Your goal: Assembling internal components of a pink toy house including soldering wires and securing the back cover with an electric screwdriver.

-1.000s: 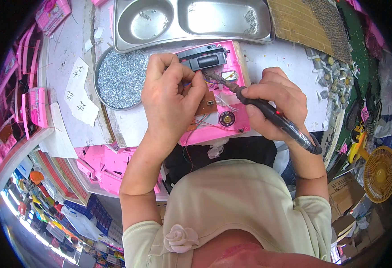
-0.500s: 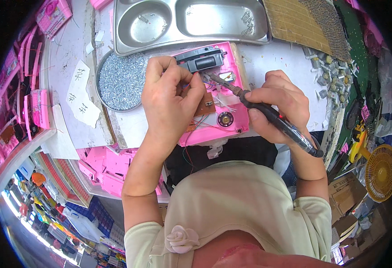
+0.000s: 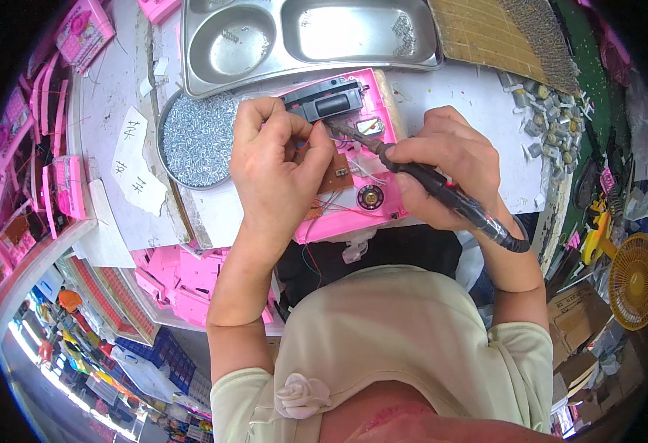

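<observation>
My right hand point(image 3: 453, 166) grips a soldering iron point(image 3: 468, 210) by its dark handle, its metal shaft slanting up and to the left. The iron's tip is close beside the fingertips of my left hand point(image 3: 268, 166). Thumb and forefinger of that left hand are pinched together, and what lies between them is too small to make out. Beneath both hands is an open pink plastic casing point(image 3: 392, 122). It holds a black mechanism point(image 3: 331, 105), a brown circuit board point(image 3: 336, 179) partly hidden by my left hand, a small round speaker point(image 3: 370, 196) and several thin wires.
A round dish of small screws point(image 3: 197, 140) stands left of the casing. Behind are a steel compartment tray point(image 3: 283, 74) and cardboard point(image 3: 479, 33). Small motors point(image 3: 546, 125) are heaped at right. Pink parts point(image 3: 191, 288) lie at lower left; a yellow fan point(image 3: 636, 282) is far right.
The soldering iron and my right hand have shifted slightly left, its tip now nearer my left fingertips. My left hand keeps its pinch. The whole view has moved a little.
</observation>
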